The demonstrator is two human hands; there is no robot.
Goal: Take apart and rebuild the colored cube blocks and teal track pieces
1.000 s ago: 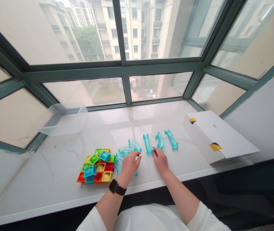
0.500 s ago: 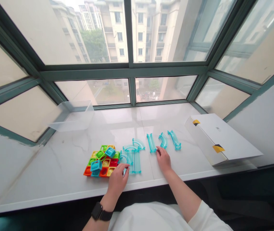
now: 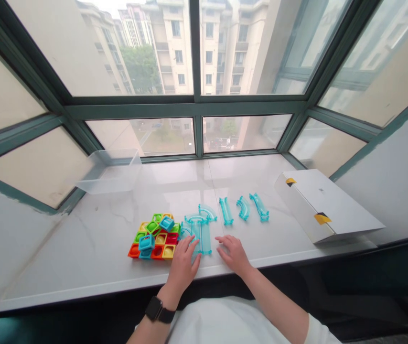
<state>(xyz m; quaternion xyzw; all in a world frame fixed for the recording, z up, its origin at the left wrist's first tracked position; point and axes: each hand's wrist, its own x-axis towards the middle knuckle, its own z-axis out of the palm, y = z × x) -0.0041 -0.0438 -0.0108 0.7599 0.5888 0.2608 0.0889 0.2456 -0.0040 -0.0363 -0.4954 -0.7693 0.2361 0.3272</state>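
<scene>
My left hand has its fingers apart at the near left corner of a group of clear teal track pieces; its fingertips may touch them. My right hand is spread just right of that group, low over the sill, with nothing in it. Left of my left hand sits a pile of red, yellow, green and blue hollow square blocks. Beyond my right hand lie a straight teal track piece, a curved track piece and a longer track piece, set apart in a row.
A clear plastic bin stands at the back left of the white sill. A white box with yellow and black tabs occupies the right side. Green-framed windows close off the back.
My right hand has drawn back from the straight track piece toward me and to the left, and its fingers have spread. My left hand's fingers have also opened out.
</scene>
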